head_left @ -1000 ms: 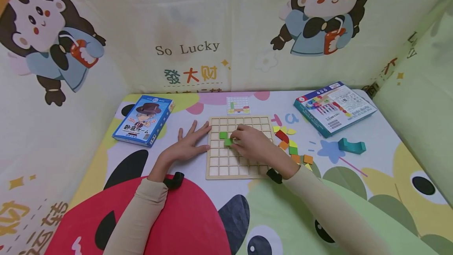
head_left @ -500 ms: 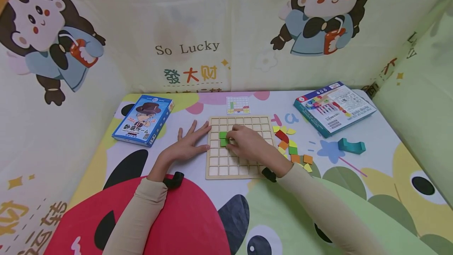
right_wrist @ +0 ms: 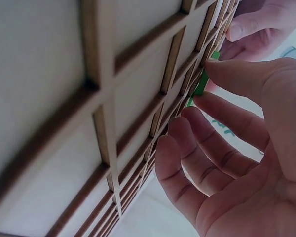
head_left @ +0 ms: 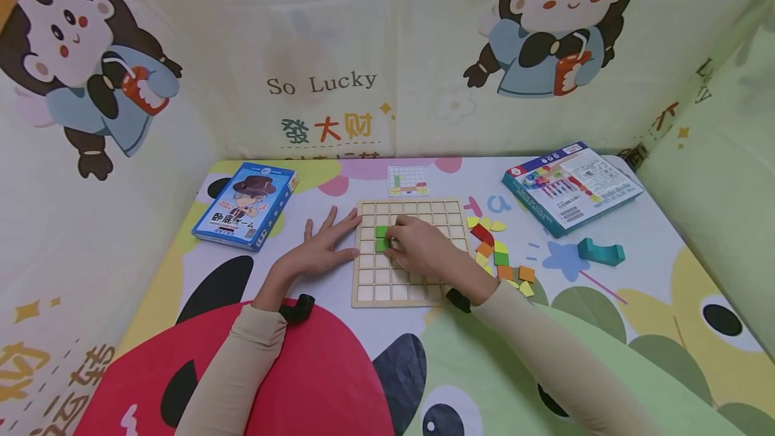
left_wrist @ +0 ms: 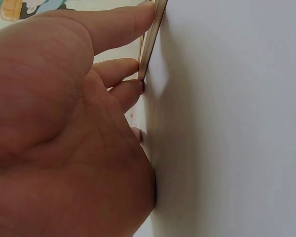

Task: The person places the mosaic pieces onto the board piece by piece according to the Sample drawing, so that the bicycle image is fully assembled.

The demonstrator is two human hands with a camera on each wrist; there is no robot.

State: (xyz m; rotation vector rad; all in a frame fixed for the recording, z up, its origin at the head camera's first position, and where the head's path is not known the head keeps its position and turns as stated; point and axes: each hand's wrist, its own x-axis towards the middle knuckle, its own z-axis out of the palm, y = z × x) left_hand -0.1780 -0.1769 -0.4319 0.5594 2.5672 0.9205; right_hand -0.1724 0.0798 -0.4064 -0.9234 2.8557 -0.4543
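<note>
A wooden grid board (head_left: 383, 293) lies flat on the table. Two green square tiles sit one behind the other toward its left side: a far tile (head_left: 381, 231) and a near tile (head_left: 381, 245). My right hand (head_left: 426, 249) pinches the near tile between thumb and index finger; the right wrist view shows this green tile (right_wrist: 203, 81) tilted against the grid, its other fingers loosely bent. My left hand (head_left: 317, 251) rests with spread fingers at the board's left edge, and in the left wrist view its fingertips touch the board's side (left_wrist: 151, 44).
Right of the board lie several loose tiles, among them a red piece (head_left: 482, 234) and an orange square (head_left: 527, 274). A teal block (head_left: 601, 252) lies farther right. A pattern card (head_left: 408, 181) is behind the board. A blue box (head_left: 245, 206) and a teal-sided box (head_left: 572, 187) flank it.
My right hand has shifted slightly left, bringing the near green tile directly in front of the far one. My left hand stays at the board's edge.
</note>
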